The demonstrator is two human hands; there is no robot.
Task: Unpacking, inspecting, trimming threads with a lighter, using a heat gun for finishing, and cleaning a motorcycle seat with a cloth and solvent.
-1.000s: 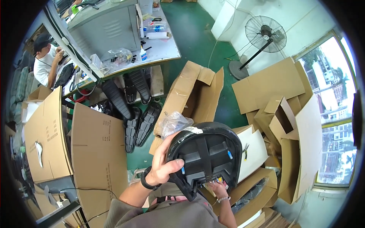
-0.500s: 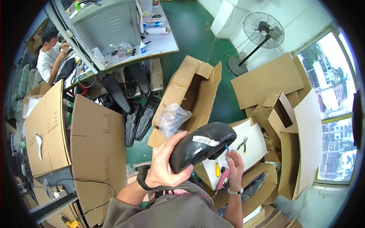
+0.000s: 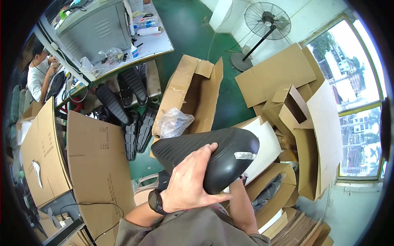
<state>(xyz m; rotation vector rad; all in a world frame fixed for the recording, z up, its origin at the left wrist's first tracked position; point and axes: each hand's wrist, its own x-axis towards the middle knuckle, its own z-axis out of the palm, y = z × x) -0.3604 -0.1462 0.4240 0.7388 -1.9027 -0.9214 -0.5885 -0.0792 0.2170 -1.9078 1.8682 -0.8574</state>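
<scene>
A long black motorcycle seat [image 3: 232, 143] is held in front of me, its ribbed top facing up and its rounded, smooth end to the right. A white strip [image 3: 245, 156] is stuck on that smooth end. My left hand [image 3: 186, 178] is closed on the seat's near side, fingers over the top and thumb along the lower edge. Partly behind the near right end of the seat is my right hand [image 3: 237, 189]. Its fingers are hidden, so what it holds does not show.
An open carton [image 3: 180, 86] with a clear plastic bag [image 3: 174, 123] stands ahead. More black seats [image 3: 111, 102] lie under the workbench [image 3: 162, 45]. Cartons [image 3: 275, 65] crowd the right, below a standing fan [image 3: 267, 20]. Another person [image 3: 39, 76] sits far left.
The seat has turned from end-on to lengthwise, bringing its ribbed top into view. My right hand, earlier at a blue tool by the seat's end, has gone behind it. Pliers and a yellow-handled screwdriver are now covered.
</scene>
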